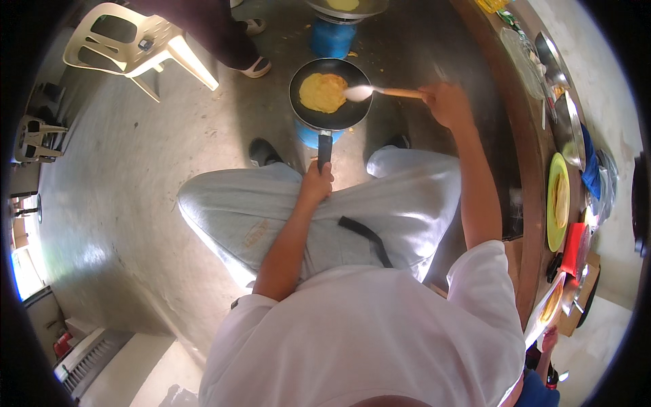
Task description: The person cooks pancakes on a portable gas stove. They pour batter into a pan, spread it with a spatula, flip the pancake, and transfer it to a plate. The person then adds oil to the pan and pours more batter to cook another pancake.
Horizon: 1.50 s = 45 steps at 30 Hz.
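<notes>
My left hand (316,184) grips the black handle of a frying pan (360,111), which sits over a blue portable burner (305,133) low in front of me. A round yellow pancake or flat omelette (321,93) lies in the pan, browned at its right edge. From the right, my right hand (447,104) holds a spatula or spoon (402,92) by its wooden-coloured handle. The tool's pale, slightly blurred head is at the right edge of the yellow round; whether it slips under it cannot be told.
Beyond the pan stands a second blue burner (333,38) with another pan (374,7). A person's leg (224,40) is at the upper left beside a cream plastic chair (152,46). Along the right, a wooden table (531,203) holds metal bowls and a green plate (554,224) with flat food.
</notes>
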Motion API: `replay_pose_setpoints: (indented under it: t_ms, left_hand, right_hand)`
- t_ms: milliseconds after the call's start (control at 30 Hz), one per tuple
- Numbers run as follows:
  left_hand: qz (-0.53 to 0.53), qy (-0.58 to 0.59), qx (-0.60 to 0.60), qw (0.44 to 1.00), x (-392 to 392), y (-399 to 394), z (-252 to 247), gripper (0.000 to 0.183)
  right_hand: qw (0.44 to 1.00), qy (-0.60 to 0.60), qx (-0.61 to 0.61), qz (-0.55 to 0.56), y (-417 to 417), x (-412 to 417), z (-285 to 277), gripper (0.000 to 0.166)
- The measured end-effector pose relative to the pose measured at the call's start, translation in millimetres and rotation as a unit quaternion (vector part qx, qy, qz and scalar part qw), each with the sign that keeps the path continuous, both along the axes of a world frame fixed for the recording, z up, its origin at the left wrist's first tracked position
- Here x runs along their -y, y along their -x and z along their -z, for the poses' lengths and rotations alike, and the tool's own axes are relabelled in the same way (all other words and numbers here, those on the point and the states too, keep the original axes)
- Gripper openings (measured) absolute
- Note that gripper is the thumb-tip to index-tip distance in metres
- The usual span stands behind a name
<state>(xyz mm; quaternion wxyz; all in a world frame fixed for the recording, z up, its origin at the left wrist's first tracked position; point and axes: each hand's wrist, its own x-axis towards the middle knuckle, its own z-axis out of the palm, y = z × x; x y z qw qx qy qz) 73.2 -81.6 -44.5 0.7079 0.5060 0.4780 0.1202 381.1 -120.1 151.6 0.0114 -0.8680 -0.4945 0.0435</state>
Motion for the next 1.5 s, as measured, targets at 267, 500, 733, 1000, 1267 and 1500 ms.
replay_pose_setpoints:
  t_ms: [267,500,733,1000,1267,1500]
  left_hand:
    - [-0.003,0.000,-0.016,1.000,-2,1,-4,0.029]
    - [-0.040,-0.033,-0.020,0.998,-15,6,7,0.029]
    - [0.029,-0.088,-0.067,0.993,1,14,10,0.032]
    - [0.015,-0.147,-0.081,0.986,13,21,35,0.029]
    - [0.018,-0.138,-0.096,0.986,-1,13,6,0.038]
    - [0.010,-0.088,-0.094,0.992,-2,9,16,0.038]
  right_hand:
    - [0.968,-0.244,-0.036,-0.053,37,1,-21,0.023]
    - [0.914,-0.292,-0.256,0.115,45,24,1,0.025]
    - [0.885,-0.293,-0.326,0.156,54,70,56,0.027]
    - [0.867,-0.294,-0.360,0.180,85,90,54,0.028]
    - [0.911,-0.247,-0.292,0.157,79,90,35,0.030]
    - [0.925,-0.196,-0.287,0.156,97,85,22,0.030]
